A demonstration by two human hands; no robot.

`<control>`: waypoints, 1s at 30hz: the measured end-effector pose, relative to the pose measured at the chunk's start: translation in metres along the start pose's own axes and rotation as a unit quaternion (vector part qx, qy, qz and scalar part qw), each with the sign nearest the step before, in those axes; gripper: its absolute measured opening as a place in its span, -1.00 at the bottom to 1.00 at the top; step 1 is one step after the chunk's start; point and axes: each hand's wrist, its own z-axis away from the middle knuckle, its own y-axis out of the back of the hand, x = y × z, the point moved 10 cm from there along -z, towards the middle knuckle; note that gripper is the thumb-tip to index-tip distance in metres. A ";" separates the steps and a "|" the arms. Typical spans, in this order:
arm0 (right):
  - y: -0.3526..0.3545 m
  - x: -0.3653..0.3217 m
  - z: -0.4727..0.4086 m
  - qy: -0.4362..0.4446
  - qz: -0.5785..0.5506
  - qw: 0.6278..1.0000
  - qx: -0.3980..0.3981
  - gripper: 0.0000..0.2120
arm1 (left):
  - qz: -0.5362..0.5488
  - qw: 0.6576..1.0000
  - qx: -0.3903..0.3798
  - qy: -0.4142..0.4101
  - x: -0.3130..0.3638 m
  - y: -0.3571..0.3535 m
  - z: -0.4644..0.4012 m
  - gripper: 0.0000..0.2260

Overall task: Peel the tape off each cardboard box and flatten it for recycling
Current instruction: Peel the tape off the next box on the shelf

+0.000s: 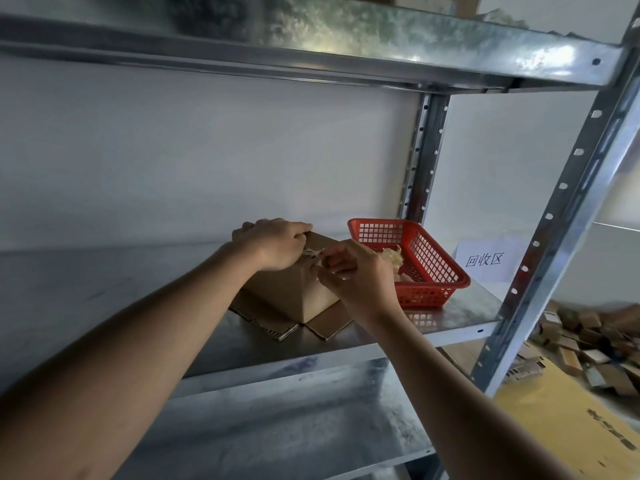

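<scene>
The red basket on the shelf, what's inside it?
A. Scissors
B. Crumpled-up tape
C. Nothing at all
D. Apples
B. The red basket holds a pale, crumpled wad of peeled tape, just behind the right hand, which pinches another strip coming off the cardboard box.

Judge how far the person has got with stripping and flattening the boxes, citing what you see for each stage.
Done: crumpled tape already lies in the red basket.
In hand: the left hand steadies a still-standing cardboard box on the metal shelf while the right hand pinches a tape strip on its top.
Left: flattening this box; more boxes lie heaped on the floor.
</scene>
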 end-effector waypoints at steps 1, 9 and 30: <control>-0.001 0.001 0.001 -0.012 -0.011 1.000 0.005 -0.78 | -0.001 1.000 0.002 0.002 -0.002 0.000 0.001 -0.54; -0.003 0.005 0.004 -0.062 -0.059 0.994 0.069 -0.89 | 0.014 1.000 0.013 0.000 -0.005 -0.003 0.008 -0.53; -0.043 -0.020 -0.015 -0.089 -0.008 0.996 0.009 -0.83 | 0.010 0.997 0.035 0.068 -0.051 0.038 0.019 -0.60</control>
